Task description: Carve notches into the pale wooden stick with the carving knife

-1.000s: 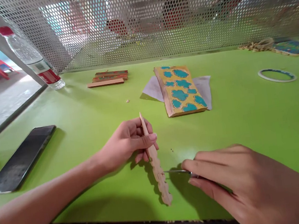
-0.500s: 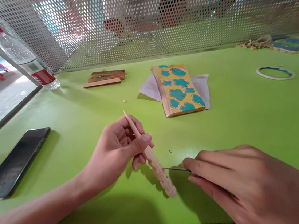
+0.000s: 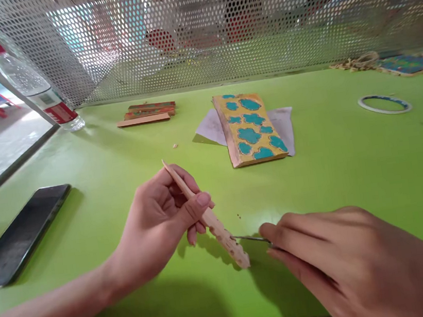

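Note:
My left hand (image 3: pixel 170 213) pinches a pale carved wooden stick (image 3: pixel 224 237) between thumb and fingers. The stick slants, its pointed end up and left above the hand, its wider, notched end down and right over the table. In my right hand (image 3: pixel 324 247) is a thin-bladed carving knife (image 3: pixel 251 238); its handle is mostly hidden by the fingers. The blade's tip is at the notched edge of the stick, apparently touching it. Beyond the hands, a yellow board painted with turquoise shapes (image 3: pixel 255 120) lies on crumpled pale paper (image 3: pixel 209 128).
On the green table (image 3: pixel 332 163) are a black phone (image 3: pixel 22 235) at left, a water bottle (image 3: pixel 41 92) behind it, several wooden strips (image 3: pixel 147 114), a roll of tape (image 3: pixel 383 104) and a painted piece with cord (image 3: pixel 405 63). A perforated metal screen (image 3: pixel 199 61) stands along the back.
The wooden stick has turned slightly in my left hand: its pointed end moved left and its notched end rose a little. The knife stays at its edge.

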Demonstrator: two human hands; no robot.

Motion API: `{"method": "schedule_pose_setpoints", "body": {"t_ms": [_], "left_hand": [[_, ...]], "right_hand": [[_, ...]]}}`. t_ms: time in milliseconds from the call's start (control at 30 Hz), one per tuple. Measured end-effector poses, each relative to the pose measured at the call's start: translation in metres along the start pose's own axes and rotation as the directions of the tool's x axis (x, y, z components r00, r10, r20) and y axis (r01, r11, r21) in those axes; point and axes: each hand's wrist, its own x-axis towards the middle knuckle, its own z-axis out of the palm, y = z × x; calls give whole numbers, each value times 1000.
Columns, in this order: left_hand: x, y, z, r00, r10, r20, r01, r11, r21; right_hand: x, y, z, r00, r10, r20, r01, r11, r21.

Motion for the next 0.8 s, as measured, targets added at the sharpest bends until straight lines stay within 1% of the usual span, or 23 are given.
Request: {"method": "schedule_pose_setpoints", "body": {"t_ms": [167,267,367,467,533,600,800], "left_hand": [[-2,2,2,999,32,-43,-30,998,47],[-2,3,4,997,52,-62,-47,997,68],[-2,4,4,996,74,-56,-69,994,81],[-1,4,3,995,100,-29,-97,991,95],[-1,3,1,994,112,-14,-110,989,100],[0,3,0,993,117,-4,-117,988,97],[2,4,0,994,110,29,-112,991,79]], "right_hand": [[-3,-5,2,1000,-18,11,19,997,-79],[-5,-7,4,1000,-12,11,13,997,-78],[-5,-6,2,998,36,46,-38,998,42],[-1,-3,-3,983,117,143,-144,969,199],[1,-1,-7,973,145,182,-190,947,259],[2,1,-9,965,157,209,-213,935,283],[7,4,-12,952,191,238,-260,916,305]]}}
